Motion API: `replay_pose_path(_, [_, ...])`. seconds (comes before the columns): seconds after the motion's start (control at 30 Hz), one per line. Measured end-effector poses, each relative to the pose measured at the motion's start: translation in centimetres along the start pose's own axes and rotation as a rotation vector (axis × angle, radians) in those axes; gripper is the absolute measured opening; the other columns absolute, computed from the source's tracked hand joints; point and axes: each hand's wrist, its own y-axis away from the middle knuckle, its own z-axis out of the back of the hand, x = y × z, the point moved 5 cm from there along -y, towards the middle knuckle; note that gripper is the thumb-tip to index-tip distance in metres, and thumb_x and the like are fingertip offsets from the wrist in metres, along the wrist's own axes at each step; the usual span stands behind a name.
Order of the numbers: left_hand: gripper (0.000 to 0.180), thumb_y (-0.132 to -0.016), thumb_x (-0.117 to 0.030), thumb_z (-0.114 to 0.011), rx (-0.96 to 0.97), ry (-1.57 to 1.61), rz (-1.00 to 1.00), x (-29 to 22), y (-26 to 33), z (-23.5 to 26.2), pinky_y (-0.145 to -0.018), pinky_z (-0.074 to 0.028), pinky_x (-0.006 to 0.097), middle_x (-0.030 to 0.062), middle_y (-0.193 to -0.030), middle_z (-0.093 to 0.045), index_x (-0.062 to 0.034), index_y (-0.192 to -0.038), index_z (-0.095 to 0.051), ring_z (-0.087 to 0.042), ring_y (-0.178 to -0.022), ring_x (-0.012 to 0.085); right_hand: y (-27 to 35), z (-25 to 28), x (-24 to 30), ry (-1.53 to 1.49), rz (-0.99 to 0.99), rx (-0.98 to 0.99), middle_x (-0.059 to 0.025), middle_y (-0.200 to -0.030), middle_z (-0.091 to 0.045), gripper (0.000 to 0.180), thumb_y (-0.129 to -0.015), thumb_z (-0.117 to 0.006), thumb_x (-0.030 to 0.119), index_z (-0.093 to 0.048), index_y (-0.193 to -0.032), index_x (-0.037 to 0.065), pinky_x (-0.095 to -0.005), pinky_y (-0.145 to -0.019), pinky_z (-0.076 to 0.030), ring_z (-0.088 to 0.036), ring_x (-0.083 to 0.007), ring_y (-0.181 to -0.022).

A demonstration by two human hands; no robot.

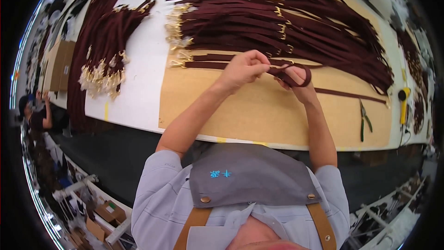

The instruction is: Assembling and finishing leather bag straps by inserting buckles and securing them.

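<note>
Over the tan board (231,111), a dark maroon strap (307,75) is pinched between the closed fingers of my left hand (241,70). It curls into a loop at my right hand (300,91), whose fingers are wrapped round it, partly hidden by the strap. Just beyond my hands, two straps lie side by side with gold clasps (179,61) at their left ends. Behind them spreads a large pile of maroon straps (249,23) with gold buckles (281,30) along it and clear plastic over the clasps at its left end.
Green-handled pliers (363,122) lie at the board's right, near a yellow tool with a dark end (403,109). Another strap bundle (108,41) lies on the white tabletop (143,65) at left. Beyond are a cardboard box (59,65) and another person (39,111).
</note>
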Motion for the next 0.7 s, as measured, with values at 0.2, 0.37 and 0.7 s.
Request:
replay_pose_path(0.2, [0.015, -0.082, 0.003, -0.063, -0.265, 0.055, -0.290, -4.2, 1.0, 8.6, -0.045, -0.028, 0.019, -0.0070, -0.064, -0.047, -0.0061, -0.093, -0.057, -0.040, -0.051, 0.0019, 1.0, 3.6, 0.0, -0.137, 0.085, -0.051, 0.0095, -0.063, -0.037, 0.033, -0.100, -0.049, 0.031, -0.062, -0.083, 0.007, -0.0212, -0.051, -0.022, -0.028, -0.0024, -0.056])
replay_pose_path(0.37, [0.016, -0.086, 0.002, -0.058, -0.326, 0.086, -0.406, -6.0, 6.1, 13.3, -0.048, -0.033, 0.021, -0.0009, -0.065, -0.052, -0.0047, -0.100, -0.056, -0.043, -0.052, 0.0061, 1.3, 4.7, -0.2, -0.028, 0.079, -0.037, 0.0104, -0.064, -0.036, 0.029, -0.097, -0.056, 0.030, -0.058, -0.077, 0.009, -0.0210, -0.052, -0.024, -0.029, -0.0022, -0.058])
replay_pose_path(0.7, [0.045, -0.093, -0.008, -0.045, 0.078, -0.175, -0.253, -3.9, 0.7, 6.0, -0.097, -0.046, 0.034, 0.0176, -0.121, -0.060, 0.0037, -0.136, -0.041, -0.061, -0.107, 0.0231, 2.8, 6.4, 2.0, 0.134, 0.065, -0.005, 0.0092, -0.071, -0.047, 0.022, -0.090, -0.064, 0.025, -0.063, -0.080, 0.005, -0.0195, -0.059, -0.030, -0.037, -0.0019, -0.065])
